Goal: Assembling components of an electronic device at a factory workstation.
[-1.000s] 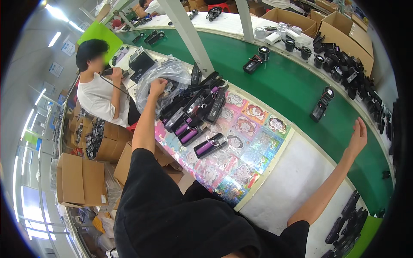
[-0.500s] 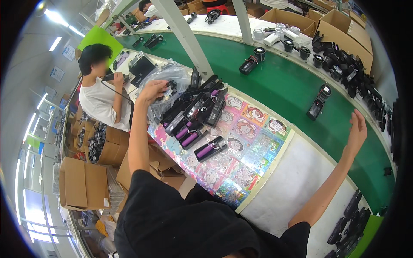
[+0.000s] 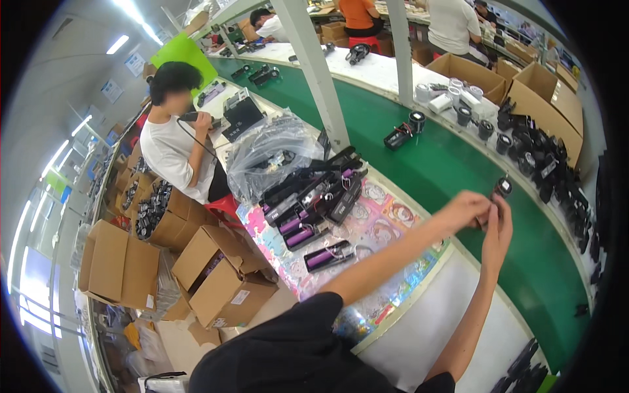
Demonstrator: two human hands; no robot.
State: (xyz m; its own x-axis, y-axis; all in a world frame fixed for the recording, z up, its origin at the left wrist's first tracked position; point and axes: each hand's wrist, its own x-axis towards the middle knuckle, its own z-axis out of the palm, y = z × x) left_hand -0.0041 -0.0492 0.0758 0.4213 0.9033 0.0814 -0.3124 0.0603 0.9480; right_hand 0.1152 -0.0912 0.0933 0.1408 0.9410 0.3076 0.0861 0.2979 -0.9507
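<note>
Over the green conveyor belt [image 3: 445, 164], my two hands meet at the black housing with a round motor-like end [image 3: 503, 187]. My right hand [image 3: 498, 230] has its fingers closed around the lower part of the housing, which they mostly hide. My left hand [image 3: 469, 208], slightly blurred, pinches beside it; what is between its fingertips cannot be made out. On the patterned mat [image 3: 400, 262], left of my arms, lies an open black casing with a purple battery cell [image 3: 325, 257]. A pile of similar casings [image 3: 314, 200] rests behind it, next to a clear plastic bag [image 3: 268, 160].
Another motor housing [image 3: 403, 134] lies farther up the belt. Black parts [image 3: 550, 157] and a cardboard box [image 3: 549, 105] line the far bench. A grey post [image 3: 311, 72] rises at the belt's near edge. A co-worker [image 3: 177, 141] sits at the left, near open cartons [image 3: 223, 275].
My left hand has moved from the plastic bag rightward to the belt. My right hand, earlier raised with nothing in it, has closed on the motor housing. The view has shifted.
</note>
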